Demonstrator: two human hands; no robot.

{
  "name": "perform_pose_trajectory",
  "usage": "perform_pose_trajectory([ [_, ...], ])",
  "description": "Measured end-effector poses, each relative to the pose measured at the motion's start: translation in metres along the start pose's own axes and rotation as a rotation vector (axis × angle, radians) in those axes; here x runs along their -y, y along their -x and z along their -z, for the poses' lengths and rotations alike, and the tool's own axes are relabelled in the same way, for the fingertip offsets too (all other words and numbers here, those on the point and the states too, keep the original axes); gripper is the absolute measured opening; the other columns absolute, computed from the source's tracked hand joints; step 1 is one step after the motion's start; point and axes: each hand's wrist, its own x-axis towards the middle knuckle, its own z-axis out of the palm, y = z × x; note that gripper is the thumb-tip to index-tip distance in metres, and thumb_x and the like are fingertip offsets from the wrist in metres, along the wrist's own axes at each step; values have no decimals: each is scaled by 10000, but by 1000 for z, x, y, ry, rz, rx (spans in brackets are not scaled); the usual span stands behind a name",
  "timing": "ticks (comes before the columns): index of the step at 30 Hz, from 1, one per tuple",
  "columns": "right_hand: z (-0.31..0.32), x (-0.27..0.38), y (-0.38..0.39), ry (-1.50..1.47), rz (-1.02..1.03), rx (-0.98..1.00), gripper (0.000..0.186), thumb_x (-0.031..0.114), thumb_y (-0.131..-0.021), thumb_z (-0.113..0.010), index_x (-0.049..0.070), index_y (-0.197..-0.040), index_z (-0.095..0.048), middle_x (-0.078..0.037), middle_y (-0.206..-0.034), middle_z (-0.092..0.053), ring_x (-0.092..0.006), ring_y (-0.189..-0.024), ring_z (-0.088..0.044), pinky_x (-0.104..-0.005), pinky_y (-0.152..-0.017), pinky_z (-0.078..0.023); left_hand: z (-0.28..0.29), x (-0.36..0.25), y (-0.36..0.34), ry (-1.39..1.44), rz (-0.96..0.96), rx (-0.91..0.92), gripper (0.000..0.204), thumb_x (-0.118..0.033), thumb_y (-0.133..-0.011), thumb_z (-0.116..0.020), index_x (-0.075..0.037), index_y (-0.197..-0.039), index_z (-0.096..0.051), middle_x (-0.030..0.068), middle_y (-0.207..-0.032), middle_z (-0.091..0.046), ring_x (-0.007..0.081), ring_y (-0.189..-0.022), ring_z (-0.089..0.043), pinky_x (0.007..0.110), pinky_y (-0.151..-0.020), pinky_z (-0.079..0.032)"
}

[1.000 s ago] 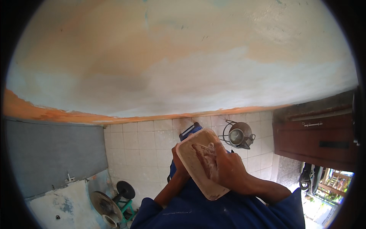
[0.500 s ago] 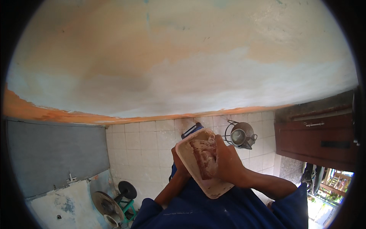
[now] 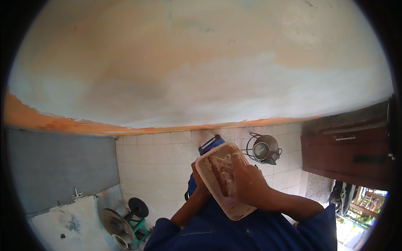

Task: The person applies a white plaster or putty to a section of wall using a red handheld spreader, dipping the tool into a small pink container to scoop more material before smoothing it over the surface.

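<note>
A pale rectangular tub (image 3: 230, 211), tilted in front of my chest, has a wet-looking whitish and reddish-brown coating inside. My left hand (image 3: 200, 175) grips its left side, with the fingers mostly behind the wall of the tub. My right hand (image 3: 250, 183) reaches over the right rim into the tub, its fingers closed and its thumb toward the far end. What those fingers hold is covered by the hand and the smeared whitish material. Beyond the tub stands a large wall (image 3: 176, 92) with uneven white patches over beige and an orange strip along its bottom.
A blue object (image 3: 211, 144) lies on the white tiled floor (image 3: 155, 167) near the wall. Right of it, a metal pot (image 3: 273, 144) holds a smaller can (image 3: 261, 150). A brown door (image 3: 326, 154) is at right, a grey panel (image 3: 63, 163) and a green stool (image 3: 140, 228) at left.
My right hand has shifted slightly within the tub, and its back now covers more of the contents. The tub has moved slightly right. My left hand keeps its grip.
</note>
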Motion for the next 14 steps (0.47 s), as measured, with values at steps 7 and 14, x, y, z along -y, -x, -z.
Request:
perform_pose_trajectory([
  [7, 10, -7, 9, 25, -50, 199, 540, 82, -683, -653, -129, -1077, -349, -263, -693, -587, -419, -618, -605, -457, -537, -488, 18, -4, 8, -514, -149, 71, 494, -307, -909, -498, 17, -1270, -407, 137, -1332, -463, 217, -1161, -490, 371, -977, -400],
  [14, 0, -11, 3, -27, -40, 92, 609, 85, -681, -662, -141, -1142, -334, -309, -893, -559, -433, -729, -607, -457, -591, -498, 11, -3, 8, -712, -239, 157, 669, -368, -868, -580, 14, -1352, -319, 93, -1351, -453, 246, -1206, -454, 402, -1044, -340],
])
